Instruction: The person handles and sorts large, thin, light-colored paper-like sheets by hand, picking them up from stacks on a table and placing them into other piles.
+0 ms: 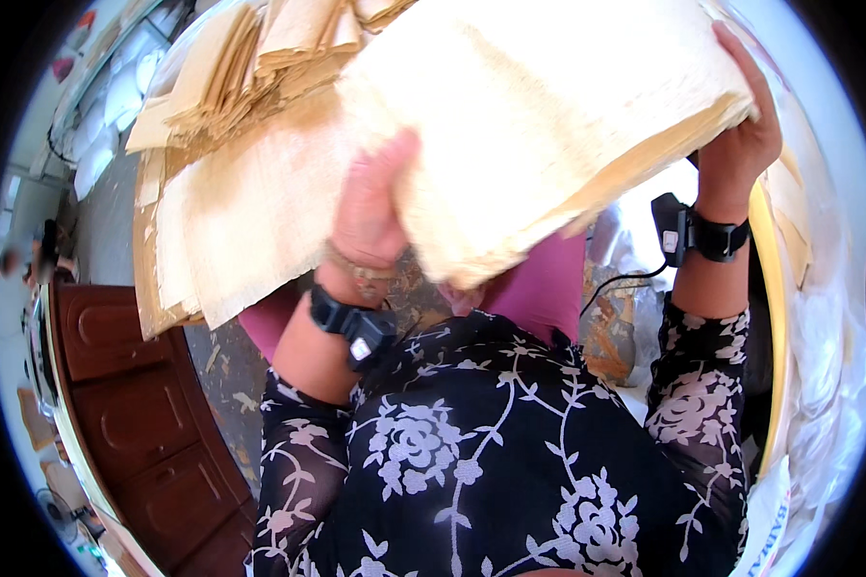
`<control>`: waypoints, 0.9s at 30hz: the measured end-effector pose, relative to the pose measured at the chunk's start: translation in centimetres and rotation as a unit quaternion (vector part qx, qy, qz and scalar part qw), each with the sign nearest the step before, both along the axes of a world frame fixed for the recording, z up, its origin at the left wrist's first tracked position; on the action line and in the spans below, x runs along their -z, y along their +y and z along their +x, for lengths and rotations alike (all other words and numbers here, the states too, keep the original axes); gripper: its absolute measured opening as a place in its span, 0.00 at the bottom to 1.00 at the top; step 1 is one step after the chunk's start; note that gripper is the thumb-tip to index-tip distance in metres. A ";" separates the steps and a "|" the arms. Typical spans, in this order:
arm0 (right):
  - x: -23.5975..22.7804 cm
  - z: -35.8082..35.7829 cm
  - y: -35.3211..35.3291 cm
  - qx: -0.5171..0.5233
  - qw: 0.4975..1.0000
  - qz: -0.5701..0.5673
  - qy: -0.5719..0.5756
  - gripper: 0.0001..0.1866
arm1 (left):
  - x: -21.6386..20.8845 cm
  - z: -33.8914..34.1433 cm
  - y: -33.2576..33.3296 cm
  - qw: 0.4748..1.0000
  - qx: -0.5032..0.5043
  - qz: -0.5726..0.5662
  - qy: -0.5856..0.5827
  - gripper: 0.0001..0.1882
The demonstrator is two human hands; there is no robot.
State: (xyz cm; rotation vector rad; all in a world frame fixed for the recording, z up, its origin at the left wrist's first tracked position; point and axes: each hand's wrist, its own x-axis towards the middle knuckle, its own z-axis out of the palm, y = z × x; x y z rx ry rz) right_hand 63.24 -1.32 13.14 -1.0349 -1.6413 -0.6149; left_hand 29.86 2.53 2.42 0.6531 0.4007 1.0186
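Observation:
A thick stack of thin, cream-coloured rough-edged sheets (548, 106) is tilted in front of me, held between both hands. My left hand (370, 207), slightly blurred, closes on its left edge; the thumb shows and the other fingers are hidden. At the far right corner, my right hand (746, 135) grips the edge, with fingers along the side. Beside the stack on the left lie more flat pale sheets (250, 207), partly beneath my left hand. Whether the sheets are wood veneer or some dried food I cannot tell.
Folded bundles of similar sheets (221, 67) are piled at the far left. Reddish-brown cabinet panels (135, 375) stand at the lower left. Clear plastic wrapping (823, 385) lies along the right side. A black cable (611, 284) hangs from the right wrist device. Scraps litter the floor.

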 end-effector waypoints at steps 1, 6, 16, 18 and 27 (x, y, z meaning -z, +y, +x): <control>0.0 -1.7 0.3 0.001 0.998 0.039 -0.044 0.17 | -1.5 -1.7 0.3 0.997 -0.048 0.015 0.057 0.27; 3.7 -6.8 1.4 0.067 0.981 -0.004 -0.184 0.19 | -6.2 -13.5 3.5 0.930 -0.174 0.124 0.298 0.20; 12.3 -16.2 0.2 -0.017 0.944 -0.285 -0.163 0.18 | 3.4 -28.4 9.2 0.773 -0.137 0.042 0.617 0.24; 12.2 -15.8 0.1 -0.010 0.943 -0.301 -0.142 0.18 | 2.7 -28.3 8.3 0.696 -0.181 0.080 0.690 0.24; 11.8 -15.1 -0.8 -0.030 0.943 -0.325 0.066 0.25 | -0.4 -9.5 0.0 0.585 -0.208 0.505 0.600 0.20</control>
